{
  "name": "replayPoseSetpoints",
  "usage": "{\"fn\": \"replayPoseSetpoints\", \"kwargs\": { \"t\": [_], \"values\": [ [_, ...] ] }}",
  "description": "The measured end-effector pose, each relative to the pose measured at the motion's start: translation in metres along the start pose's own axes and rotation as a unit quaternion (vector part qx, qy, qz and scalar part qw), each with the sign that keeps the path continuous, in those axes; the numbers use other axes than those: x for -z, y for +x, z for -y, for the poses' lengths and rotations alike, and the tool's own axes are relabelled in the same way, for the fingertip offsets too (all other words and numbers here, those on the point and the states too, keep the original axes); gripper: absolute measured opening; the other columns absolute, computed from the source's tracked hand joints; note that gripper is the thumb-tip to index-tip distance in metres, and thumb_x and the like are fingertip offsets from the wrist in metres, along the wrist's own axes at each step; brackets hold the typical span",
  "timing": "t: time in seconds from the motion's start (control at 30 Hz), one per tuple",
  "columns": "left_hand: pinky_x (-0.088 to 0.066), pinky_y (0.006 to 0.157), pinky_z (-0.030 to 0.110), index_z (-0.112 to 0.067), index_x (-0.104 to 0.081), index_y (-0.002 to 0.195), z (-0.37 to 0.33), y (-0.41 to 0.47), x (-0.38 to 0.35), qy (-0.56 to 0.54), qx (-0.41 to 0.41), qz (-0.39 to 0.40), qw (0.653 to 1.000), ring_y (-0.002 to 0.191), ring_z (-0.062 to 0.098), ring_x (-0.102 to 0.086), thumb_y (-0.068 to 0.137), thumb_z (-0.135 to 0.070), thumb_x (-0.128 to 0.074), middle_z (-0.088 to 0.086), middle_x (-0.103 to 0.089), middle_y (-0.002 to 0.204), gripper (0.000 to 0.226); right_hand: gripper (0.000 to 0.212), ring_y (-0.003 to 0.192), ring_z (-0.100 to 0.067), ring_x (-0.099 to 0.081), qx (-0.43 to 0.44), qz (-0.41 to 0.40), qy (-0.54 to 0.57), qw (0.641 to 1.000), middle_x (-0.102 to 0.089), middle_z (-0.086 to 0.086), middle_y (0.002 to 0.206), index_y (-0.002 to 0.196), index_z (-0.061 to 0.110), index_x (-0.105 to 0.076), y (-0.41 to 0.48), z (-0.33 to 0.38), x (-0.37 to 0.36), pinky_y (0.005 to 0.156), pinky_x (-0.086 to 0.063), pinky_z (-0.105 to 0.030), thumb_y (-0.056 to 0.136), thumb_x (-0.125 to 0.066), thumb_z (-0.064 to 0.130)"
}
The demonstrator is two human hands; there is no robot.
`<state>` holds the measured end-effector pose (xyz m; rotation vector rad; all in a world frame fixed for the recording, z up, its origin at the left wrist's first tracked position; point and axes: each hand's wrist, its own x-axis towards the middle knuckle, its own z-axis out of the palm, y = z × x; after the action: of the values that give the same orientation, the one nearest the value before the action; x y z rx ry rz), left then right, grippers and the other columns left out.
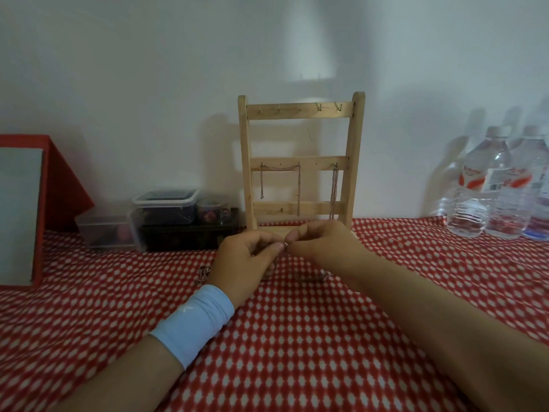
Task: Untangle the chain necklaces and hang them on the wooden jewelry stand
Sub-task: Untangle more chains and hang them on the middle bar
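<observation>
both hands meet low in front of the wooden jewelry stand (300,165), just above the worktop (297,352), which is covered in a red cloth with white dots. the left hand (246,257) and the right hand (320,242) are curled in towards each other, and their fingers (274,246) pinch a small bright bit of a chain necklace (285,244) between the tips. most of that chain is hidden by the hands. a short dark length (322,276) lies on the cloth at 6 o'clock from the right hand; whether it joins the pinched piece cannot be told. a pale blue wristband (196,322) sits on the left wrist.

at 9 o'clock from the left wrist, a small tangled heap of chain (203,273) rests on the cloth, just beside the hand.

the stand is upright against the wall at 12 o'clock from the hands. its top bar carries a row of small hooks with nothing on them. from the middle bar, one draped chain (280,168) runs between two hooks with its ends hanging down, and at 3 o'clock from it a doubled chain (334,191) hangs from a single hook down to the base.

at 9 o'clock from the stand are stacked plastic containers (166,206), a small round jar (213,209) and a clear box (104,230). further towards 9 o'clock stands a red box (59,179). at 3 o'clock from the stand, well apart, stand water bottles (481,185).
</observation>
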<state>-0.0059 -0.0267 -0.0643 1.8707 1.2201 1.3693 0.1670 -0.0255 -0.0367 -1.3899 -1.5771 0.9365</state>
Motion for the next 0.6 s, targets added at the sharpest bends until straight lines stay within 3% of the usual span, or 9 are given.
{"fn": "replayPoseSetpoints", "kwargs": {
  "t": [0.1,0.3,0.43,0.6],
  "values": [
    [-0.058,0.059,0.023,-0.026,-0.073,0.086,0.0001,-0.0003,-0.0014,-0.055,0.056,-0.012,0.997,0.056,0.005,-0.066,0.089,-0.014,-0.069,-0.01,-0.072,0.064,0.013,0.018,0.066,0.015,-0.063,0.078,-0.017,-0.065,0.995,-0.072,0.017,0.074,0.075,0.03,-0.076,-0.0007,0.0001,0.0002,0.058,-0.046,-0.003,0.086,-0.08,0.016],
    [-0.056,0.055,0.021,-0.022,-0.071,0.088,-0.002,0.001,-0.0014,-0.081,0.075,-0.025,0.994,0.056,0.008,-0.068,0.085,-0.015,-0.073,-0.006,-0.075,0.07,0.008,0.006,0.083,0.007,-0.07,0.109,0.004,-0.095,0.989,-0.078,0.014,0.084,0.086,0.027,-0.081,-0.0007,0.0009,0.0026,0.075,-0.055,-0.008,0.088,-0.078,0.022],
    [-0.057,0.06,0.02,-0.022,-0.071,0.091,-0.0007,0.0007,0.0012,-0.051,0.048,-0.008,0.998,0.06,0.009,-0.069,0.087,-0.014,-0.071,-0.003,-0.074,0.069,0.009,0.006,0.078,0.007,-0.07,0.121,0.018,-0.102,0.987,-0.077,0.019,0.078,0.084,0.026,-0.081,-0.0017,0.0015,0.0073,0.071,-0.054,-0.009,0.088,-0.079,0.023],
    [-0.047,0.077,0.004,-0.033,-0.068,0.096,-0.0004,-0.0018,0.0034,0.07,-0.042,0.057,0.995,0.084,-0.009,-0.065,0.087,-0.016,-0.071,-0.019,-0.07,0.085,0.019,0.008,0.075,0.002,-0.071,0.116,0.011,-0.262,0.958,-0.077,0.015,0.082,0.092,0.031,-0.083,0.0024,0.0038,0.0073,0.075,-0.062,-0.021,0.086,-0.078,0.029]
  ]
}}
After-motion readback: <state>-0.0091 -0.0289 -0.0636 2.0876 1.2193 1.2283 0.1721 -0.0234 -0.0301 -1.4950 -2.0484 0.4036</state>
